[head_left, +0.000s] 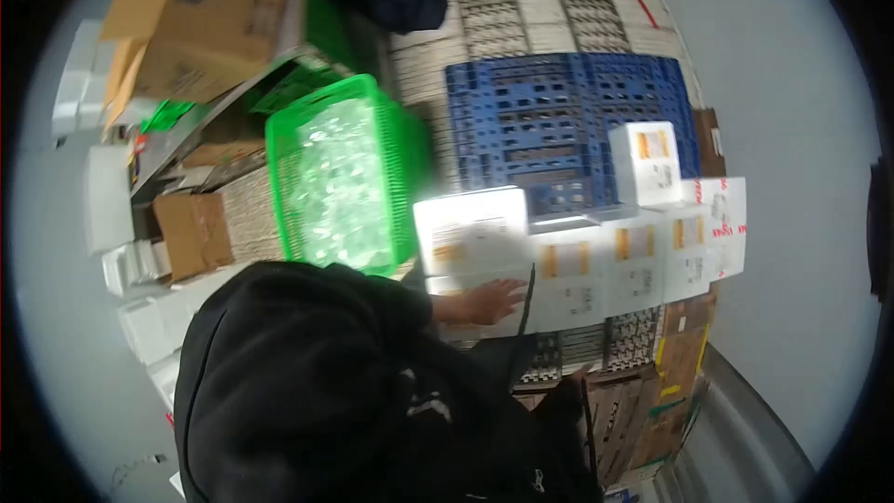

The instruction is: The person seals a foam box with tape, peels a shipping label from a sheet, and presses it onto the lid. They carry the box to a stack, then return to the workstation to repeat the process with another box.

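I count at least five white rectangular boxes with orange labels (pixel 564 284), one white box with red lettering (pixel 731 247), one bright green perforated plastic basket (pixel 399 182), one blue slotted plastic pallet (pixel 521 116), one large open brown cardboard box (pixel 209 28); plain white boxes (pixel 110 200) leftward: several, too blurred to count.

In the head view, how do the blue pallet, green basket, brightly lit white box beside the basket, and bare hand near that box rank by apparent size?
Largest: blue pallet and green basket, too close to rank; the pallet is partly hidden.
Next: brightly lit white box.
Smallest: bare hand.
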`<state>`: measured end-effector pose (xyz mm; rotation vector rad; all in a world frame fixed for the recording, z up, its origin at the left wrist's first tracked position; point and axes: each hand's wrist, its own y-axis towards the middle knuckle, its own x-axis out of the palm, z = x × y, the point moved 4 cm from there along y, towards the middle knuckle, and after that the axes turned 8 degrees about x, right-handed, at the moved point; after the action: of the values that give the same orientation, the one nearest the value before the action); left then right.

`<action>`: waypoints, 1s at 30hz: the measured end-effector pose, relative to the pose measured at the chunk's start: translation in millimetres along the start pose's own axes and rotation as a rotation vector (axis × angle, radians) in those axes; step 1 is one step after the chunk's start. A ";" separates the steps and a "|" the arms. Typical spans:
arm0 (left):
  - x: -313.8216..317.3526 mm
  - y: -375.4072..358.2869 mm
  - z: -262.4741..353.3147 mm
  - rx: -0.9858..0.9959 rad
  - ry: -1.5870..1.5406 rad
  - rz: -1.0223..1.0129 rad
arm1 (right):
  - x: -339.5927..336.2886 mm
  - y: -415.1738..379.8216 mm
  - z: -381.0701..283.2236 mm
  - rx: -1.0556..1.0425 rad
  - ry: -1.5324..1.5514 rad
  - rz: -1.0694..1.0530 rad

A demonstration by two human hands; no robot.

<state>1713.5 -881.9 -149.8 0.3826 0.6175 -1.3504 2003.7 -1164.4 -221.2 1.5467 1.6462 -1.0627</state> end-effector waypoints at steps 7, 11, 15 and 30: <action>-112.0 -353.4 -200.9 -0.804 0.177 -0.122 | -0.4 -261.6 -57.1 0.243 0.149 -0.705; -235.0 -487.5 -215.6 -1.231 0.387 -0.012 | 7.0 -343.3 -99.7 0.239 0.151 -0.888; -255.5 -567.4 -247.2 -1.156 0.125 -0.078 | 12.8 -390.6 -118.7 0.243 0.126 -0.914; -185.4 -1052.3 -267.6 -1.372 -0.043 0.109 | 167.3 -578.5 -274.8 -0.619 -0.071 -0.957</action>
<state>616.5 -782.3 -149.0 -0.7128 1.2896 -0.5838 1433.6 -833.5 -160.3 0.2812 2.4167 -0.8593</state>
